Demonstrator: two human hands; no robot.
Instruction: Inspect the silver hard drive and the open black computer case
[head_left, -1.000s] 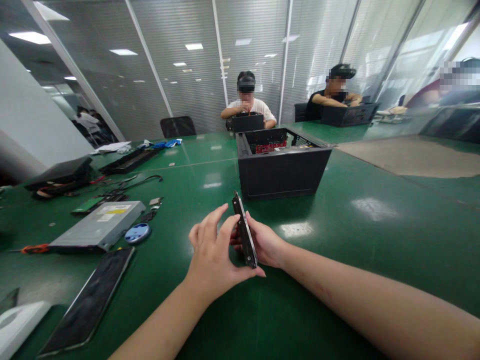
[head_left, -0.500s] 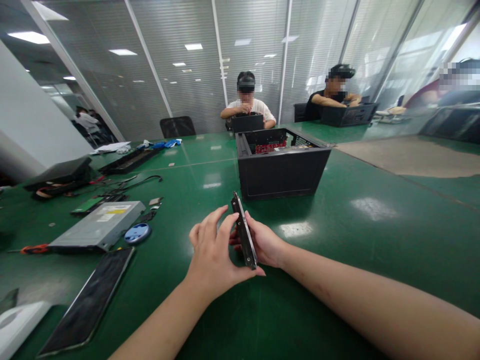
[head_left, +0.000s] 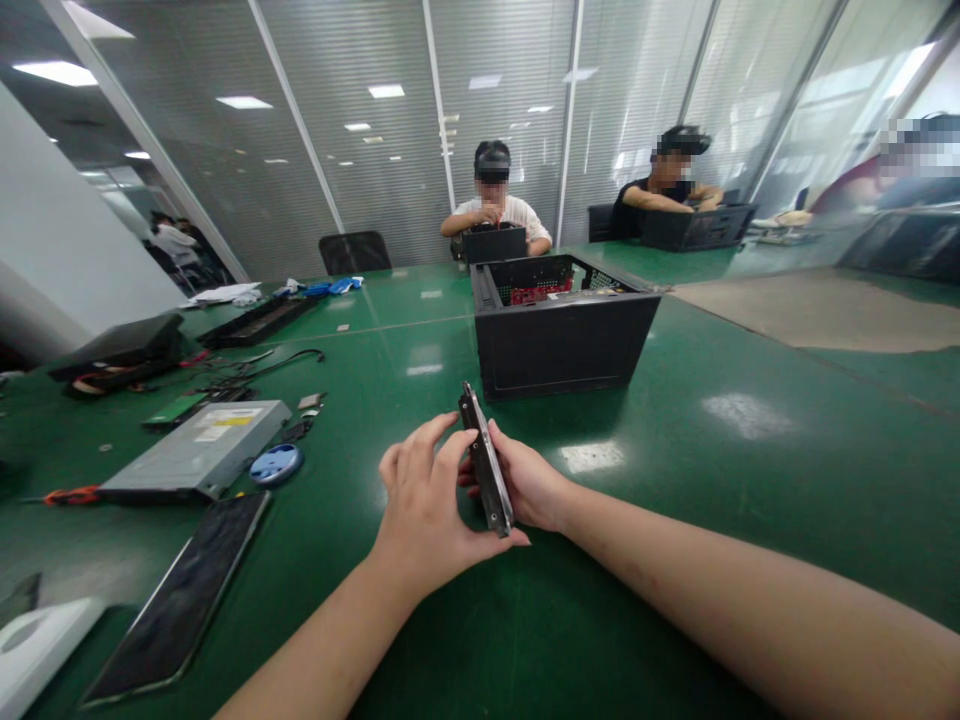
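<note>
Between my two hands a hard drive point(head_left: 486, 465) is held on edge above the green table point(head_left: 360, 630), its narrow black side with screw holes turned toward me. My left hand point(head_left: 429, 500) grips it from the left, index finger at its upper part and thumb under its lower end. From the right, my right hand point(head_left: 529, 478) is closed on the drive's far face; part of its fingers is hidden behind the drive. Just beyond my hands stands a black computer case point(head_left: 562, 340), open at the top, with a red board point(head_left: 536, 293) inside.
On the left lie a silver optical drive point(head_left: 199, 450), an orange-handled screwdriver point(head_left: 71, 495), a blue round part point(head_left: 275, 464), a dark flat panel point(head_left: 184, 595) and a white object point(head_left: 45, 655). Cables point(head_left: 247, 375) lie farther back. Several people sit around the table, some at other cases point(head_left: 697, 228).
The hard drive has turned slightly in my hands, so a little more of its silver edge shows. Both hands keep nearly the same place and grip.
</note>
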